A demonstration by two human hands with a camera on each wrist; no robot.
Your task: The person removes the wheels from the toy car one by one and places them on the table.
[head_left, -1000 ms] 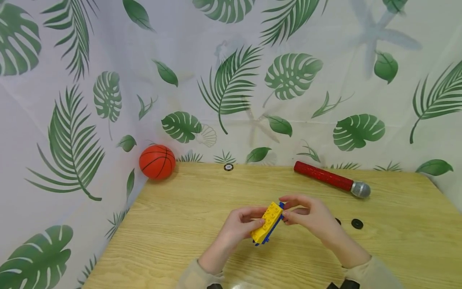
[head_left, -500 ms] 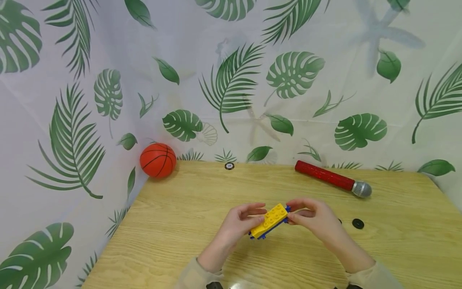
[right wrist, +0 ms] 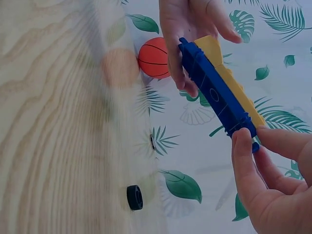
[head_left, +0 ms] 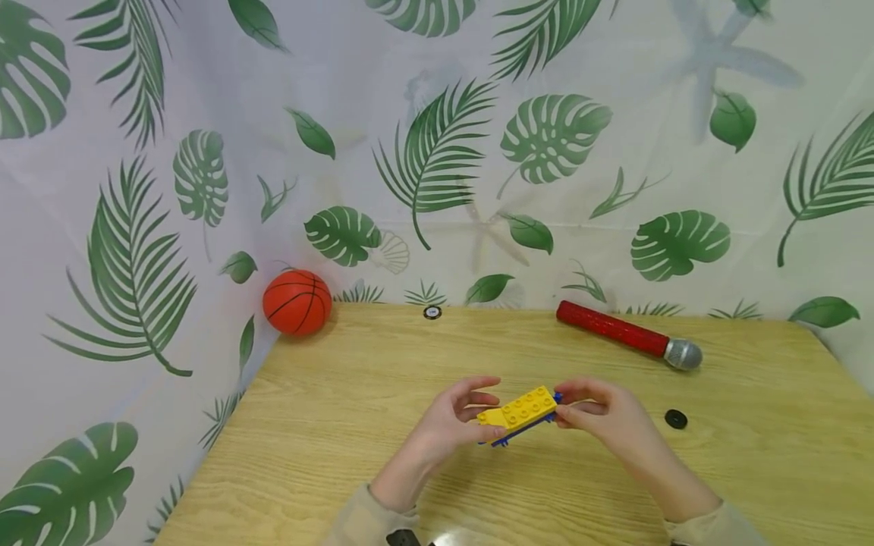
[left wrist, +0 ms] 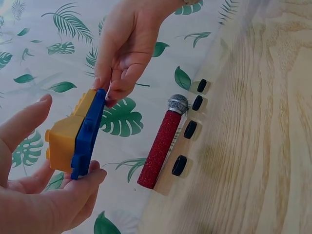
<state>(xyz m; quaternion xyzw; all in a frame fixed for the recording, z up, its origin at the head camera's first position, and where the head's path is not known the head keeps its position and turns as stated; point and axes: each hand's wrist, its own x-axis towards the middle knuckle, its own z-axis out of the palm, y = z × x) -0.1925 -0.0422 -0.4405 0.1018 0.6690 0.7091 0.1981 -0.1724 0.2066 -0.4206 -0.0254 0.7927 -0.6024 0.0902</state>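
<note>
A yellow studded brick (head_left: 519, 409) sits on a flat blue plate (head_left: 520, 431); both hands hold this pair just above the wooden table (head_left: 341, 425). My left hand (head_left: 456, 422) pinches its left end between thumb and fingers. My right hand (head_left: 595, 415) pinches the right end. In the left wrist view the yellow brick (left wrist: 66, 139) and blue plate (left wrist: 87, 134) stand edge-on between the left hand (left wrist: 44, 190) and the right hand (left wrist: 124, 58). The right wrist view shows the blue plate (right wrist: 214, 92) from below, with the right hand (right wrist: 265, 180) on its near end.
A small orange basketball (head_left: 297, 302) lies at the table's back left corner. A red glitter toy microphone (head_left: 627, 334) lies at the back right. One black disc (head_left: 675, 418) sits right of my right hand, another small disc (head_left: 432, 312) by the leaf-print backdrop.
The brick and plate have turned from a steep diagonal to nearly level and shifted slightly right. Both hands kept their grip and moved with it.
</note>
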